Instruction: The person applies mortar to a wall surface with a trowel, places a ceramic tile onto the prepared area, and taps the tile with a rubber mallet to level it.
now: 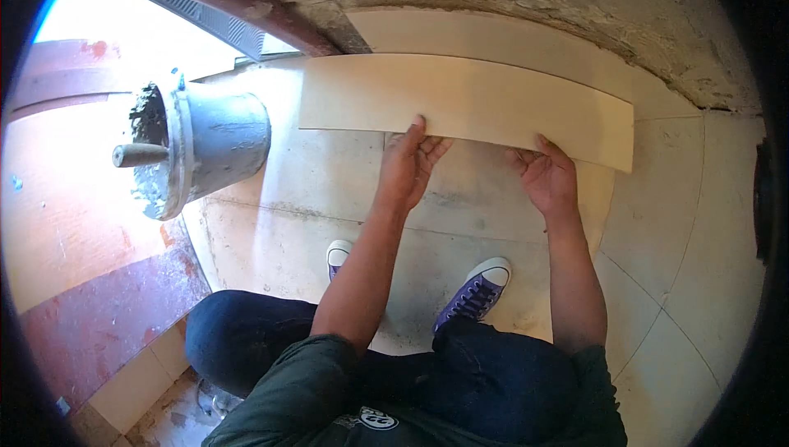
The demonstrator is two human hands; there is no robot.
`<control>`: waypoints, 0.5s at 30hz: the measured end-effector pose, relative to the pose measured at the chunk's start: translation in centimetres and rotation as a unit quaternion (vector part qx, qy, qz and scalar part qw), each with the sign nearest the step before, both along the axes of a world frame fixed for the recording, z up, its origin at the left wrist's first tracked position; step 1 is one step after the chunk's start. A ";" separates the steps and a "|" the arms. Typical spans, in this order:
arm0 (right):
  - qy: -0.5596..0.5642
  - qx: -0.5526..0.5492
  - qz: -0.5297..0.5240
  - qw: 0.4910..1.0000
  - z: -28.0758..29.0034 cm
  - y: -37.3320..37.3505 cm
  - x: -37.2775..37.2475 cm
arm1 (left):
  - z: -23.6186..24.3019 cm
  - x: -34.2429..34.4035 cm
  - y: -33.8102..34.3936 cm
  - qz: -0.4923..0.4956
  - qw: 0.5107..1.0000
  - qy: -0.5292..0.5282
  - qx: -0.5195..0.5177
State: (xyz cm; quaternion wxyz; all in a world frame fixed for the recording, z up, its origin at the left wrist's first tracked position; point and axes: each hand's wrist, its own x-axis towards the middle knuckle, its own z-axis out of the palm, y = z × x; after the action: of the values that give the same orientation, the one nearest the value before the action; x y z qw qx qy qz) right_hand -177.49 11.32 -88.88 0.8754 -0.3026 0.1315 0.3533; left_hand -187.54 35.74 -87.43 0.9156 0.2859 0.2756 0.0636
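Dark shirt (431, 429) at six o'clock, pale strip (468, 99) held toward one

At twelve o'clock, the strip's near edge is pinched by the left hand (404, 163), thumb on top, fingers half curled below. At nearly three, the same edge is gripped by the right hand (549, 180), likewise partly closed. Whether the floor (329, 168) is touched by the strip cannot be told. At ten o'clock, a grey bucket (226, 139) is seen, a rounded handle (140, 155) projecting from its smeared mouth.
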 end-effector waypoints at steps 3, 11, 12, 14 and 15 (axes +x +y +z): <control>0.013 -0.003 -0.006 1.000 -0.1 -0.3 0.4 | 0.3 0.2 0.0 -0.007 1.000 -0.009 -0.006; 0.024 -0.026 -0.017 0.999 -0.5 -1.2 0.6 | 0.2 0.4 -1.0 -0.004 1.000 -0.007 -0.013; 0.034 -0.034 -0.029 0.998 -0.3 -1.4 0.6 | 0.2 0.5 -1.2 -0.012 1.000 -0.002 -0.021; 0.015 -0.031 -0.036 0.999 0.1 -2.1 0.9 | 0.3 0.9 -2.0 -0.030 0.999 -0.012 -0.034; 0.004 -0.034 -0.046 0.998 0.3 -2.5 1.2 | 0.3 1.1 -2.4 -0.038 0.999 -0.012 -0.034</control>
State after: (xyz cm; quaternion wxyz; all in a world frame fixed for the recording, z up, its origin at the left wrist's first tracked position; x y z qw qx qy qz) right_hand -176.31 8.81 -88.56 0.8793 -0.3247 0.1607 0.3091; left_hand -186.46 33.34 -87.16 0.9298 0.2640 0.2556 0.0229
